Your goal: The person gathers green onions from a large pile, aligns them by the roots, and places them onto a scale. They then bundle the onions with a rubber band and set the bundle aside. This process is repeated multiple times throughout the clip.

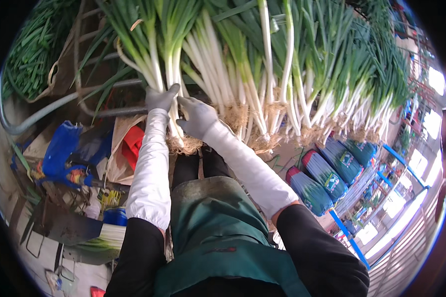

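Observation:
Both my hands wear light grey gloves, with white sleeve covers above them. My left hand is closed around the white stems of some green onions. Beside it, my right hand touches the stems of the same group with thumb and fingers apart; whether it grips any stem is hidden. The roots of these stems hang just below my hands. To the right, a long row of green onions lies with leaves away from me and roots towards me.
A bent metal tube frame is at the left, near a heap of cut green leaves. Blue material and a red cloth lie below it. Packed onion bundles sit at the right by a blue metal frame.

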`<state>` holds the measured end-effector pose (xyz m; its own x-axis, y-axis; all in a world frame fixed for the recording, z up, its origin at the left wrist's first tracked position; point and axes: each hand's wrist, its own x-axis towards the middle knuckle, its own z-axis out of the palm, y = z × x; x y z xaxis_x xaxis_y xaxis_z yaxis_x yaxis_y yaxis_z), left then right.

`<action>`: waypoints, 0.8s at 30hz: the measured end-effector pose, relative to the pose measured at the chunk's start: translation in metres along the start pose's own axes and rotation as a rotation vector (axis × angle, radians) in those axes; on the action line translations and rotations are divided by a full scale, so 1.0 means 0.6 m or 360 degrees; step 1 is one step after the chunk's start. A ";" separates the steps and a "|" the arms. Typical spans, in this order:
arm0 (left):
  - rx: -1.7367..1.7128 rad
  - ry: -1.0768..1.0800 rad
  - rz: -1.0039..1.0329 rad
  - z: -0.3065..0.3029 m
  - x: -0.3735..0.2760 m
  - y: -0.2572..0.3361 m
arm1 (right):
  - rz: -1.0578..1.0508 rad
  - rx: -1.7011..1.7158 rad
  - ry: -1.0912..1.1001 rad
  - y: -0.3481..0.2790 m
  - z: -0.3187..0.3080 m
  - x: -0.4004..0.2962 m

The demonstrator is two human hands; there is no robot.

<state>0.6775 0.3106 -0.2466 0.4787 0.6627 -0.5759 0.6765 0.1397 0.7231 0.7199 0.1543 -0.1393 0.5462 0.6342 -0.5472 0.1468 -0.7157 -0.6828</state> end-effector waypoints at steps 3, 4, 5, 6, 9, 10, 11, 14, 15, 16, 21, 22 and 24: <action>0.0020 0.0062 0.0088 -0.002 0.024 -0.047 | -0.0033 0.0030 0.1132 0.122 -0.082 -0.060; 0.0035 0.0089 0.0095 -0.003 0.028 -0.055 | 0.0183 0.0194 0.1440 0.148 -0.134 -0.074; 0.0051 0.0097 0.0107 0.002 0.029 -0.059 | 0.0350 -0.0175 0.1630 0.182 -0.198 -0.085; 0.0004 0.0058 0.0137 0.012 0.020 -0.047 | 0.0498 -0.0438 0.1673 0.198 -0.246 -0.086; 0.0263 -0.0020 0.0194 0.024 -0.008 -0.012 | 0.0723 -0.0835 0.1279 0.221 -0.347 -0.059; 0.0326 0.0013 0.0203 0.021 -0.011 -0.016 | 0.0836 -0.1081 0.1055 0.210 -0.360 -0.035; 0.0389 0.0042 0.0213 0.019 -0.013 -0.019 | 0.0853 -0.0914 0.1087 0.204 -0.371 -0.043; 0.0391 0.0019 0.0122 0.002 -0.019 -0.005 | 0.0742 -0.0515 0.1285 0.201 -0.358 -0.099; 0.0353 -0.0030 0.0086 0.003 -0.023 0.007 | 0.0819 -0.0063 0.1208 0.234 -0.313 -0.128; 0.0332 -0.0033 0.0099 0.002 -0.022 0.005 | 0.0660 0.0086 0.1140 0.246 -0.253 -0.152; 0.0409 -0.0062 0.0102 0.013 -0.010 -0.001 | 0.0840 -0.0683 0.0588 0.246 -0.102 -0.127; 0.0400 -0.0067 0.0117 0.012 -0.012 0.000 | 0.0868 -0.0688 0.0695 0.253 -0.091 -0.115; 0.0305 -0.0065 0.0133 0.005 -0.009 -0.011 | 0.0900 -0.0628 0.0729 0.245 -0.096 -0.114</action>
<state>0.6722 0.3038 -0.2496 0.5570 0.6354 -0.5348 0.7257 -0.0594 0.6854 0.7518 -0.0113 -0.1742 0.8940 0.0266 -0.4473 -0.0188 -0.9951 -0.0967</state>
